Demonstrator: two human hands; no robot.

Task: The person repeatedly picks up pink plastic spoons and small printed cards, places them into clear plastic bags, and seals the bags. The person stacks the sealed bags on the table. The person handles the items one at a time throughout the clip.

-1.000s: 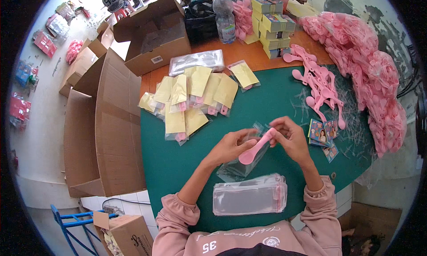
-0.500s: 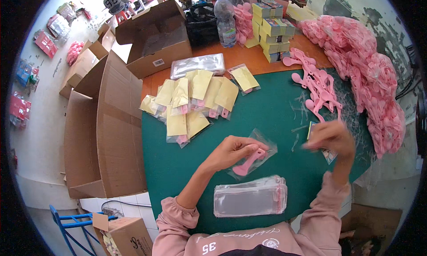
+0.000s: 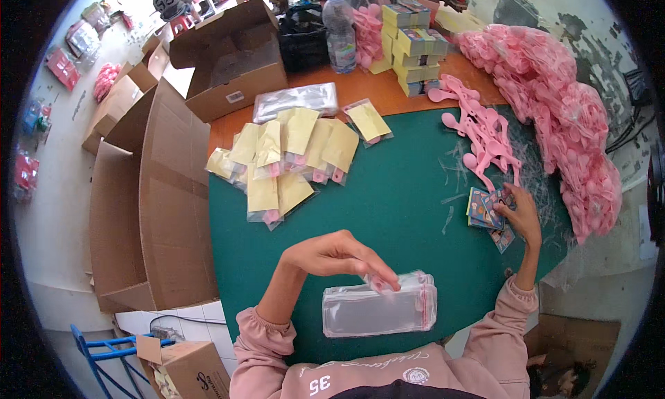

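My left hand [image 3: 336, 253] is bent over the stack of clear plastic bags [image 3: 374, 312], its fingers closed. A small clear bag [image 3: 377, 282] with a trace of pink shows at its fingertips; the hand hides most of it. At the right, my right hand [image 3: 523, 215] pinches the edge of a small printed card [image 3: 485, 208], colourful with a yellow edge. Another printed card [image 3: 502, 238] lies under it. Just beyond that hand lies a loose pile of pink plastic spoons [image 3: 485, 136].
Filled bags with yellow cards [image 3: 301, 132] lie at the far left of the green mat [image 3: 409, 184]. Stacked cards [image 3: 419, 52], a water bottle [image 3: 339, 35] and bagged pink spoons [image 3: 575, 115] stand behind and right. Open cardboard boxes [image 3: 176, 205] flank the table's left.
My left hand has moved down and left from the mat to above the bag stack, turning the bag with the pink spoon out of view. My right hand has settled on the printed cards.
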